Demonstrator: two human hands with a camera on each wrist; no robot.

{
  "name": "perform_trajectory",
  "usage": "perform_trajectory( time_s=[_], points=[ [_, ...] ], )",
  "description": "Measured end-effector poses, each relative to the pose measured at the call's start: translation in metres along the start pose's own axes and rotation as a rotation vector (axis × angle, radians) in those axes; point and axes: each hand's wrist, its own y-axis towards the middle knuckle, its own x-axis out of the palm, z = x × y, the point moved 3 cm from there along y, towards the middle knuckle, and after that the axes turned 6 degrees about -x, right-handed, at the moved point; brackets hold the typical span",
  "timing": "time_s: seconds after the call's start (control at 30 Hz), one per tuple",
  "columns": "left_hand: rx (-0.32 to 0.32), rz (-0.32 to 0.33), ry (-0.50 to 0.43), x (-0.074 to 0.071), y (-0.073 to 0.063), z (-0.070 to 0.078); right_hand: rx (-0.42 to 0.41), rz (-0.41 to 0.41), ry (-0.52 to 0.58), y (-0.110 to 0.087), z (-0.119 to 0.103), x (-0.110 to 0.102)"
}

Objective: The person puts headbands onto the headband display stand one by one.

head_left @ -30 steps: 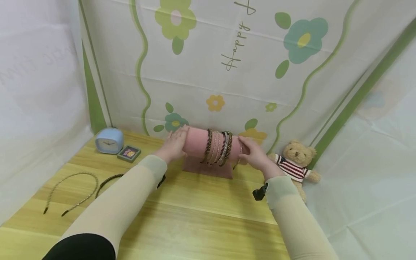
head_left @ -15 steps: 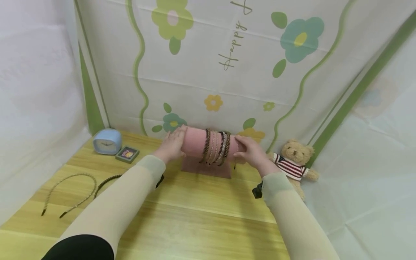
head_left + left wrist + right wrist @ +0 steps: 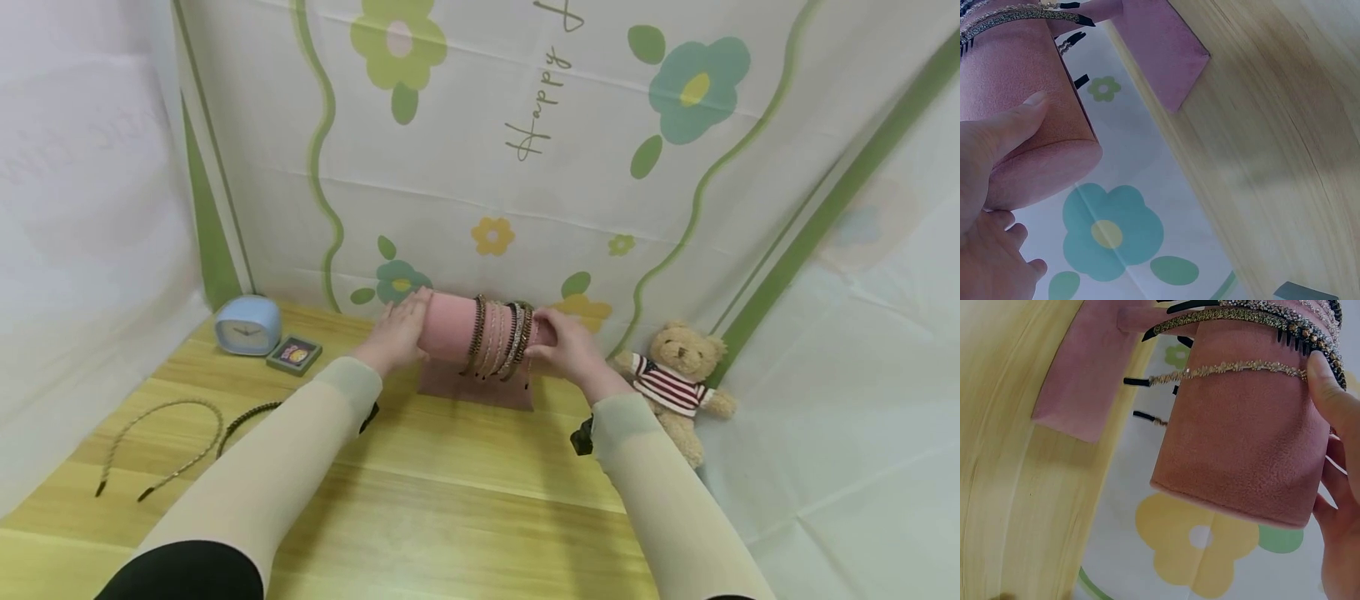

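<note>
A pink velvet roll on a flat pink base bears several headbands, some beaded or glittery, some dark and toothed. My left hand holds the roll's left end; the left wrist view shows the thumb on the velvet and fingers beyond the end. Near the right end, my right hand pinches a thin beaded headband at its top, thumb in front. That headband lies over the roll, beside a gold glitter headband, its dark tips hanging free.
Left on the wooden table lie a braided light headband and a dark one, partly behind the left sleeve. A blue clock and a small framed picture stand behind. A teddy bear sits at right.
My right hand has moved left along the roll, bringing the thin beaded headband from the right end up close to the others. The left hand stays at its end.
</note>
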Motion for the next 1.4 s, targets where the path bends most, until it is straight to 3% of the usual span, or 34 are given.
perform_trajectory(
  time_s=[0.23,0.5,0.77,0.93,1.03,1.17,1.4],
  points=[
    [0.004,0.006,0.001,0.000,0.000,0.001,-0.010,-0.041,0.058,-0.002,0.004,0.000],
    [0.012,0.014,-0.016,-0.001,0.000,0.001,0.049,-0.076,-0.075,-0.018,0.037,0.001],
    [0.036,0.038,0.021,-0.006,-0.002,0.001,0.167,-0.103,0.126,-0.025,0.040,0.011],
    [0.051,0.025,0.093,-0.006,-0.005,0.000,0.224,-0.123,0.127,-0.030,0.037,0.012],
    [0.062,0.004,0.117,-0.013,-0.015,-0.005,0.222,-0.126,0.127,-0.031,0.035,0.013],
    [0.079,0.008,0.087,-0.026,-0.037,-0.030,0.234,-0.123,0.121,-0.031,0.037,0.013],
    [-0.003,0.034,0.051,-0.040,-0.089,-0.112,0.248,-0.128,0.120,-0.032,0.037,0.015]
  ],
)
